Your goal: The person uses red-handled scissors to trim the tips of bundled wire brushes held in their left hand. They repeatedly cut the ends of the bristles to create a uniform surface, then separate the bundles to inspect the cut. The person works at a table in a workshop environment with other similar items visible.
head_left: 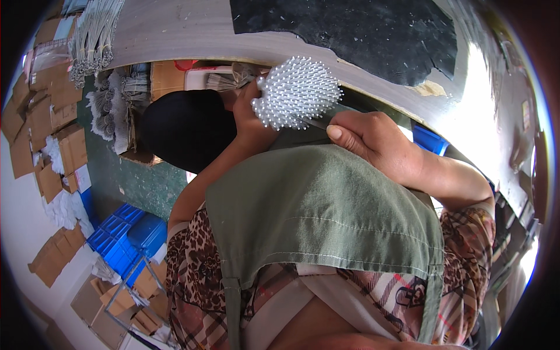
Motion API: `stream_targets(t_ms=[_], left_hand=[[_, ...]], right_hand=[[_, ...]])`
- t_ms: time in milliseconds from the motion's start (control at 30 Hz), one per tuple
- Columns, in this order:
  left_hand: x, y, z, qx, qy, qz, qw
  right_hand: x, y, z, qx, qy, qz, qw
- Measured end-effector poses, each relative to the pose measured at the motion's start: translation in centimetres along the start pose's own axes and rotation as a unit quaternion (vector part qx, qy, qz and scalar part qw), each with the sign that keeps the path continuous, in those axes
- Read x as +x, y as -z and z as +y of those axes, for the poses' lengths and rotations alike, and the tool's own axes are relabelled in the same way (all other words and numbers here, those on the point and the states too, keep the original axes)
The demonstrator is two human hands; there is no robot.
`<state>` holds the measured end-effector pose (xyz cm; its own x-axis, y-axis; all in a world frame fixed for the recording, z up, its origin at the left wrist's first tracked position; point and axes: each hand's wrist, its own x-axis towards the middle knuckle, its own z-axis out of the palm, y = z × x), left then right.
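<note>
Here, label by label:
Bundle: white bead-tipped bundle [297, 92] — upper centre of the frame, at the counter [192, 29] edge.
Left hand [248, 116]: grip closed around the bundle from below.
Right hand [373, 140]: beside it, grip curled shut — on what, I cannot tell.
Lower left: blue crates [131, 236].

The bundle of bead-tipped rods [296, 93] looks glossy, perhaps white plastic. The apron [321, 210] is matt green cloth. The crates [131, 236] are smooth blue plastic.

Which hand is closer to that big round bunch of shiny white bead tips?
The left hand. It reaches up against the lower left edge of the bunch of white bead tips, apparently gripping it from beneath. The right hand sits just below and right of the bunch.
</note>
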<state>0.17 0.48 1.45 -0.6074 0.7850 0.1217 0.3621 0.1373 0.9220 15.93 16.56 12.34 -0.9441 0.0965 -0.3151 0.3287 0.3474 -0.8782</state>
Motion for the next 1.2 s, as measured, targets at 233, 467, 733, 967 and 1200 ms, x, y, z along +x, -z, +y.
stream_targets(t_ms=[233, 467, 733, 967, 1200], left_hand=[[-0.1, 0.1, 0.0, 0.046, -0.002, -0.009, 0.999], [0.5, -0.6, -2.7, 0.056, -0.039, -0.034, 0.997], [1.7, -2.6, -9.2, 0.019, -0.047, -0.093, 0.994], [1.4, -3.0, -10.1, -0.096, -0.006, -0.089, 0.991], [1.9, -1.6, -10.5, 0.153, -0.098, -0.157, 0.971]], right_hand=[[0.0, 0.1, 0.0, -0.008, 0.004, -0.012, 1.000], [-0.1, 0.8, -0.3, 0.076, 0.017, 0.002, 0.997], [0.5, 1.3, -0.6, 0.138, -0.051, -0.028, 0.989], [0.8, 1.1, -0.3, 0.153, -0.072, -0.062, 0.984], [0.9, 1.2, -0.5, 0.132, -0.030, -0.065, 0.989]])
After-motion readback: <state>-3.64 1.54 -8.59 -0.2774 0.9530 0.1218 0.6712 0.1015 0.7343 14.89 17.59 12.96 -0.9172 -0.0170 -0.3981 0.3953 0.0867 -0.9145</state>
